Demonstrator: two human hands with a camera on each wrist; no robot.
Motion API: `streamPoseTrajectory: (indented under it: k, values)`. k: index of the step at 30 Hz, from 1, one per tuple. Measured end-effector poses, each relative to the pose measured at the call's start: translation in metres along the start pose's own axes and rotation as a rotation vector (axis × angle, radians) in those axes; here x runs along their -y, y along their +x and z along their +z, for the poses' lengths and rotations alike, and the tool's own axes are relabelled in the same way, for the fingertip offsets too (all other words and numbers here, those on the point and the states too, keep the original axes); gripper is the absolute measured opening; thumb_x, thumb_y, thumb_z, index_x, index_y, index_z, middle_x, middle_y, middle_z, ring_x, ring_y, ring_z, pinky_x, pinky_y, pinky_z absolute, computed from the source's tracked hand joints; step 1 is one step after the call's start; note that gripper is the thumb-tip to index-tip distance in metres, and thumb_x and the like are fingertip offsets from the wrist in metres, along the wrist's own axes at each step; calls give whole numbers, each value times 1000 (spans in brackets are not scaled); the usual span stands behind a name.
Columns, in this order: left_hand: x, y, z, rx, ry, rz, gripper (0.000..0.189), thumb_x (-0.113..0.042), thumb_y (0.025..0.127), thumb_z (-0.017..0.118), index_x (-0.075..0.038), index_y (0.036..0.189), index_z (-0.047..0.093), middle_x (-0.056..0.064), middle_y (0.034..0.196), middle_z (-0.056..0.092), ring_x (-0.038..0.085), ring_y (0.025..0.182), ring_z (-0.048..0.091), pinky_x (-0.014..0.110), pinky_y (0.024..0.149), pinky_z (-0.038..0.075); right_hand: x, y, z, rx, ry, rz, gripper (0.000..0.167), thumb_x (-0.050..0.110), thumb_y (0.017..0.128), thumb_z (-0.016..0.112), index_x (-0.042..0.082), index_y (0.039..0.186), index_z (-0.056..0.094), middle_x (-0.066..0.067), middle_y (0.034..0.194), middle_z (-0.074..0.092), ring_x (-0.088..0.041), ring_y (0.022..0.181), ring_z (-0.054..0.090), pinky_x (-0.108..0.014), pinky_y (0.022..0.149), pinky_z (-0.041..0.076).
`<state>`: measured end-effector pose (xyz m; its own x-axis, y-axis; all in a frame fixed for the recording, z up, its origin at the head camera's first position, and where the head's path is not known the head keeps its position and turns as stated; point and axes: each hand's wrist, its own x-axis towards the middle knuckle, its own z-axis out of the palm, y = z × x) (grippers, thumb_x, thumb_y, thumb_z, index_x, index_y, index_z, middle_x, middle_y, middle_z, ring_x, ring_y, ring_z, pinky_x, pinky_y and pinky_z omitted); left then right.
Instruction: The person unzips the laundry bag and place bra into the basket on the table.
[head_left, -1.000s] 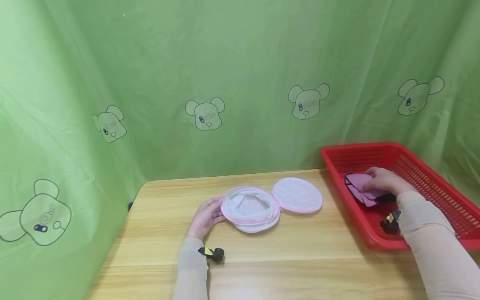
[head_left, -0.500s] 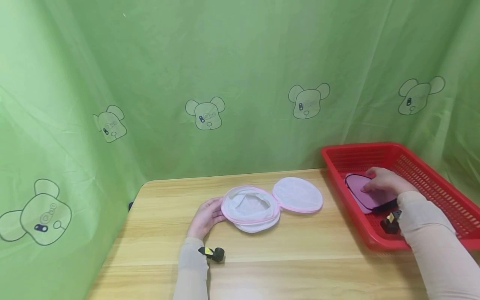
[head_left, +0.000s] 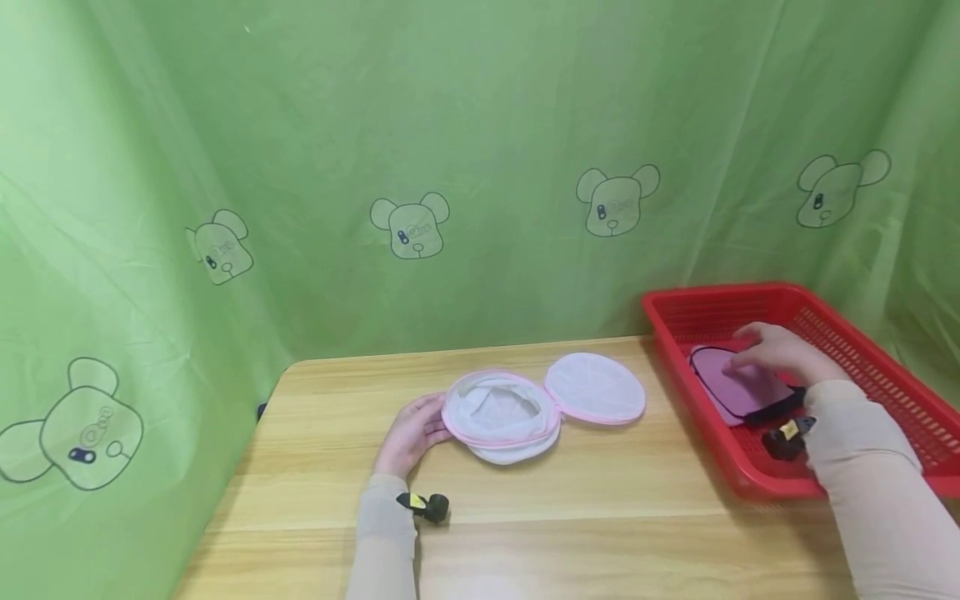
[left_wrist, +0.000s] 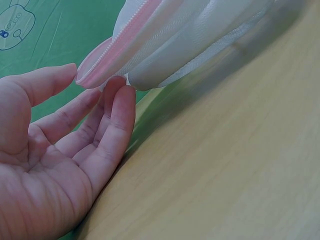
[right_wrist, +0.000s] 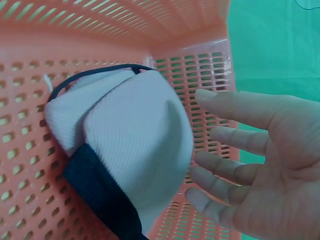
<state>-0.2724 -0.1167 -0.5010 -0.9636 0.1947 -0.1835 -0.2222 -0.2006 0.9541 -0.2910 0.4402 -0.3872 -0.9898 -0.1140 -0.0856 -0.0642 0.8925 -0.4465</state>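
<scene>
A round white mesh laundry bag (head_left: 501,457) with a pink zip edge stands on the table, its round lid (head_left: 595,388) folded back to the right. My left hand (head_left: 411,435) holds the bag's left edge, the thumb at the pink zip (left_wrist: 107,55) and the fingers under the rim. Inside the red basket lies a folded pink bra (right_wrist: 142,135), with a black band and a thin black strap. My right hand (right_wrist: 280,160) is over it in the head view. From the right wrist, its fingers look spread and apart from the bra.
The red basket (head_left: 738,482) has perforated walls and stands at the table's right. A green curtain (head_left: 480,125) with bear-head prints hangs behind the wooden table (head_left: 570,533) and along its left side.
The pink bra has gone from bunched to flatter in the basket. My right hand has let go of it and lifted slightly up and right. The left hand and bag look the same.
</scene>
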Motion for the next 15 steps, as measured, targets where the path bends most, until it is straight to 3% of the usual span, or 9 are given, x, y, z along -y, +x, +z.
streamPoseTrajectory:
  k: [15]
  values:
    - [-1, 0, 0, -1, -1, -4, 42, -22, 98, 55, 2, 132, 51, -1, 95, 69, 13, 84, 67, 31, 81, 59, 2, -8, -19, -56, 117, 69, 76, 41, 95, 57, -15, 138, 30, -42, 135, 36, -57, 124, 35, -66, 96, 37]
